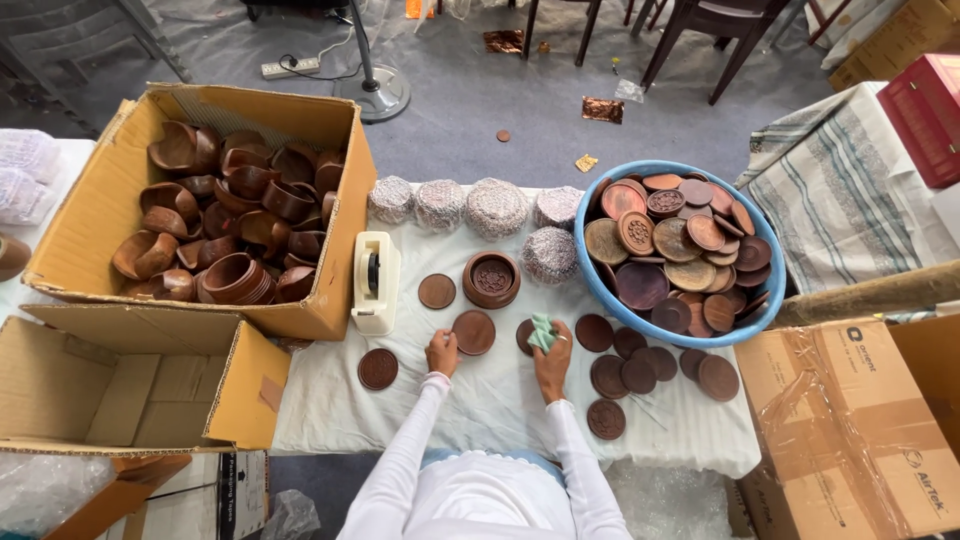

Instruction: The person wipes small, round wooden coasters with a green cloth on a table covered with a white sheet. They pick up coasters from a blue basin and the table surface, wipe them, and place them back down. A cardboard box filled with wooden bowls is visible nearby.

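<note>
On the bench (480, 410) our left hand (441, 352) pinches the rim of a round wooden lid (474, 332), while our right hand (553, 358), fingers pressed together, holds a green cloth (542, 332) over another lid (524, 337), mostly hidden beneath it.

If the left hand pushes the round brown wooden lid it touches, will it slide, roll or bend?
The round brown wooden lid lies flat on the white cloth, so it would probably slide, not roll. It looks rigid, so bending seems unlikely. The left hand touches only its edge; the cloth may drag.
</note>
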